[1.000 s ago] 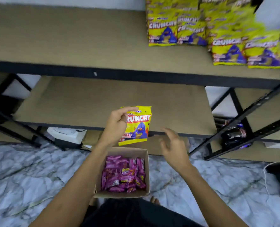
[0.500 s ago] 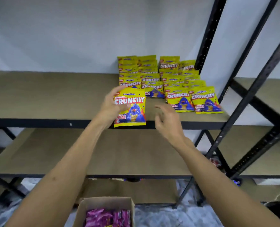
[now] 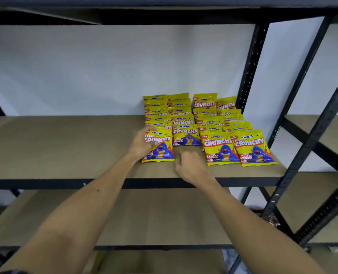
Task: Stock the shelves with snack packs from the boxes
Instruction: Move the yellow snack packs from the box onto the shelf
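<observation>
Head view, left hand (image 3: 143, 142): fingers closed on the upper left corner of a yellow snack pack (image 3: 160, 148), which stands at the front of the left-most row.
Right hand (image 3: 190, 165): loosely curled, empty, just beside that pack.
Shelf (image 3: 65, 147): rows of stocked packs (image 3: 221, 149) at its right end.

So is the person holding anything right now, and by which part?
The left hand grips a yellow Crunchy snack pack by its upper left edge, setting it on the shelf. The right hand holds nothing.
</observation>
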`<state>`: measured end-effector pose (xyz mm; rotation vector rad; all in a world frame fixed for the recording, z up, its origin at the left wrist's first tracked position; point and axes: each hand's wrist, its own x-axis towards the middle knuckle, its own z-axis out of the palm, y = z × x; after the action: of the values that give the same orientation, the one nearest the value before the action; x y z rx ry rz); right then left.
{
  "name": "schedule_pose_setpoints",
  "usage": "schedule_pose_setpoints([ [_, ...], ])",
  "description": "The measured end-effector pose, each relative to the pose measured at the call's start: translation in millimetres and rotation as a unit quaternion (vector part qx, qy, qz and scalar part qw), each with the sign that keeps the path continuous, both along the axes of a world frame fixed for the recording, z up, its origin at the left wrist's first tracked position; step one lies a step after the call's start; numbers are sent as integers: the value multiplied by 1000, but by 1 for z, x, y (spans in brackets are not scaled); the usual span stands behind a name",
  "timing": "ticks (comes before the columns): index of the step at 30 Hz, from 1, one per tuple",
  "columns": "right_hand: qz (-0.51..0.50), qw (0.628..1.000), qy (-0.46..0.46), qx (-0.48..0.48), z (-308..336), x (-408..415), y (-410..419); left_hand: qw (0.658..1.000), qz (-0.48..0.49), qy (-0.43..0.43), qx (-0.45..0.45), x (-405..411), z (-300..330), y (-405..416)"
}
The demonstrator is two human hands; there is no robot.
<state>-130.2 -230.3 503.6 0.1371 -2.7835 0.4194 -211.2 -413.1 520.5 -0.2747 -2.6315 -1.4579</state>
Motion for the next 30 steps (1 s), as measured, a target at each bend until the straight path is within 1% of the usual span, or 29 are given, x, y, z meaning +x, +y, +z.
schedule_pose_setpoints([
  [2, 1, 1000, -15, -19, 4, -4, 1, 998, 16, 17, -62, -12, -3, -1],
  [4, -8, 999, -20, -26, 7, -8, 3, 986, 39, 39, -157, -19, -6, 0],
  [5, -13, 999, -18, -29, 8, -11, 4, 981, 48, 40, -184, -21, -7, 1],
  [10, -21, 999, -15, -24, 6, -17, 7, 978, 56, 51, -196, -23, -10, 4],
  [15, -36, 998, -26, -32, 12, -23, 5, 986, 52, 74, -142, -22, -7, -6],
  [17, -70, 997, -8, -33, 11, -24, 5, 986, 38, 77, -144, -18, -7, -11],
  [19, -113, 993, 40, -14, 9, -20, 4, 982, 38, 83, -167, -10, -4, -14],
  [21, -140, 984, 107, -19, 8, -12, 1, 972, 55, 118, -197, 2, 1, -18],
  [22, -140, 979, 147, -30, 6, -8, -1, 962, 69, 154, -214, 11, 3, -20],
  [25, -114, 951, 281, -60, -5, 7, -11, 914, 82, 289, -272, 42, -4, -34],
  [26, -101, 945, 303, -73, -11, 13, -14, 897, 78, 322, -291, 53, -10, -39],
  [28, -68, 950, 289, -93, -28, 26, -19, 877, 54, 353, -322, 73, -26, -50],
  [30, -29, 962, 241, -121, -55, 43, -22, 881, 32, 339, -328, 88, -51, -64],
])
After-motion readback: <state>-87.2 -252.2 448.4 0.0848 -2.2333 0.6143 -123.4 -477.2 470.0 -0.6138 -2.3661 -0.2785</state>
